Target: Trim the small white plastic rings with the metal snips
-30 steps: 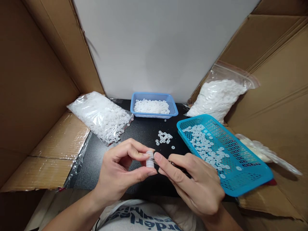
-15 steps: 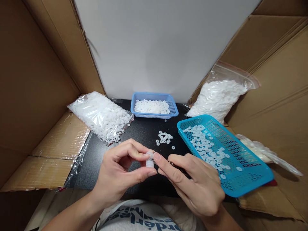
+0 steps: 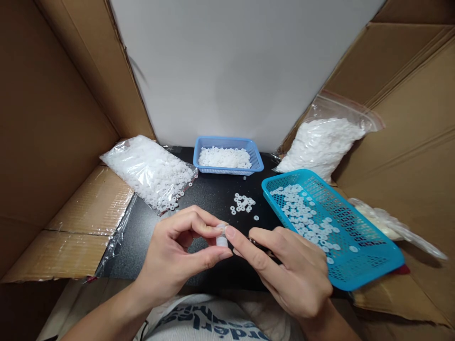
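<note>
My left hand (image 3: 177, 251) is closed in a pinch on a small stack of white rings (image 3: 222, 237), held between thumb and fingers above the black mat (image 3: 209, 199). My right hand (image 3: 284, 270) is closed on a thin dark metal tool (image 3: 259, 244), whose tip meets the stack. Its forefinger rests against the top of the stack. A little pile of loose white rings (image 3: 242, 203) lies on the mat just beyond both hands.
A tilted teal basket (image 3: 355, 265) with several white rings sits at the right. A small blue basket (image 3: 229, 141) of rings stands at the back. Clear bags of white rings lie left (image 3: 149, 170) and right (image 3: 327, 139). Cardboard walls (image 3: 53, 118) enclose both sides.
My right forefinger has crept slightly left onto the stack. The stack has sunk a little deeper between my left fingers. Nothing else has moved.
</note>
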The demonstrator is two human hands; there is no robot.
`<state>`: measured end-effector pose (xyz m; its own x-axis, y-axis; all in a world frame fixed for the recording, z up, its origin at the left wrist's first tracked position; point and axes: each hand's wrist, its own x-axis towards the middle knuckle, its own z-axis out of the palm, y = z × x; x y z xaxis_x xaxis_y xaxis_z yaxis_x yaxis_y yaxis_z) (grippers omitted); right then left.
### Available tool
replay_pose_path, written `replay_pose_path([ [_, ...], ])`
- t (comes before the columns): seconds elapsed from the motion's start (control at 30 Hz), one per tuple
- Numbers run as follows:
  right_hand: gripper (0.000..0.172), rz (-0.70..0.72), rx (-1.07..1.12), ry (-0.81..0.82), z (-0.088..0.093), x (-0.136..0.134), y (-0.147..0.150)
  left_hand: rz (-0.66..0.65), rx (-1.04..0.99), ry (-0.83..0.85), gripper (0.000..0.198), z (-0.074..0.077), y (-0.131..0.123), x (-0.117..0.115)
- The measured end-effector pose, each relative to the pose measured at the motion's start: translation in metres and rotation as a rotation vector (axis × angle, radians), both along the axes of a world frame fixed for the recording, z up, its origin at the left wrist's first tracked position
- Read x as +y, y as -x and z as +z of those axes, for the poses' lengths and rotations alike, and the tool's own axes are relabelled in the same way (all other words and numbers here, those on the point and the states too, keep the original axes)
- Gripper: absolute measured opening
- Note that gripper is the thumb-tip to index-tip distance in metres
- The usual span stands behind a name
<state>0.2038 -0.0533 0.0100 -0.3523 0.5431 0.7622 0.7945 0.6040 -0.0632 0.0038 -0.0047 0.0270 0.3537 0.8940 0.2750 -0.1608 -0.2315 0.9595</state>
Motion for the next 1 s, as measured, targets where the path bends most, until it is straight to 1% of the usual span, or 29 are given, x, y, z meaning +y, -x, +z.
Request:
replay_pose_path([
  [0.07, 0.031, 0.006, 0.089, 0.022, -0.003, 0.001, 0.002, -0.005, -0.021, -0.008, 0.016, -0.001, -0.001, 0.0],
  [0.1, 0.03, 0.006, 0.193, 0.051, -0.005, 0.002, 0.003, -0.006, -0.04, -0.019, 0.024, -0.003, -0.001, 0.001],
  [0.17, 0.027, -0.003, 0.518, 0.156, -0.012, 0.005, 0.008, -0.01, -0.081, -0.066, 0.047, -0.008, -0.003, 0.004],
  [0.23, 0.023, 0.032, 0.891, 0.343, -0.019, 0.007, 0.013, -0.011, -0.113, -0.151, 0.066, -0.017, -0.004, 0.008],
  [0.27, 0.026, 0.081, 1.053, 0.461, -0.021, 0.008, 0.016, -0.012, -0.127, -0.206, 0.071, -0.022, -0.005, 0.011],
  [0.33, 0.036, 0.241, 1.289, 0.735, -0.023, 0.009, 0.023, -0.013, -0.143, -0.324, 0.077, -0.031, -0.006, 0.016],
  [0.4, 0.04, 0.41, 1.451, 0.959, -0.021, 0.01, 0.029, -0.007, -0.148, -0.42, 0.08, -0.038, -0.008, 0.021],
  [0.43, 0.041, 0.482, 1.516, 1.036, -0.019, 0.011, 0.032, -0.001, -0.145, -0.452, 0.081, -0.04, -0.008, 0.023],
  [0.5, 0.04, 0.587, 1.62, 1.135, -0.015, 0.013, 0.035, 0.016, -0.138, -0.489, 0.081, -0.043, -0.009, 0.026],
  [0.57, 0.039, 0.643, 1.682, 1.188, -0.012, 0.014, 0.036, 0.045, -0.13, -0.508, 0.079, -0.044, -0.009, 0.027],
  [0.67, 0.039, 0.661, 1.72, 1.241, -0.012, 0.017, 0.036, 0.068, -0.108, -0.539, 0.079, -0.044, -0.009, 0.027],
  [0.9, 0.043, 0.753, 1.706, 1.387, -0.012, 0.019, 0.037, 0.007, -0.084, -0.561, 0.079, -0.045, -0.012, 0.027],
  [1.0, 0.043, 0.735, 1.739, 1.411, -0.01, 0.02, 0.037, -0.002, -0.067, -0.588, 0.08, -0.045, -0.012, 0.027],
])
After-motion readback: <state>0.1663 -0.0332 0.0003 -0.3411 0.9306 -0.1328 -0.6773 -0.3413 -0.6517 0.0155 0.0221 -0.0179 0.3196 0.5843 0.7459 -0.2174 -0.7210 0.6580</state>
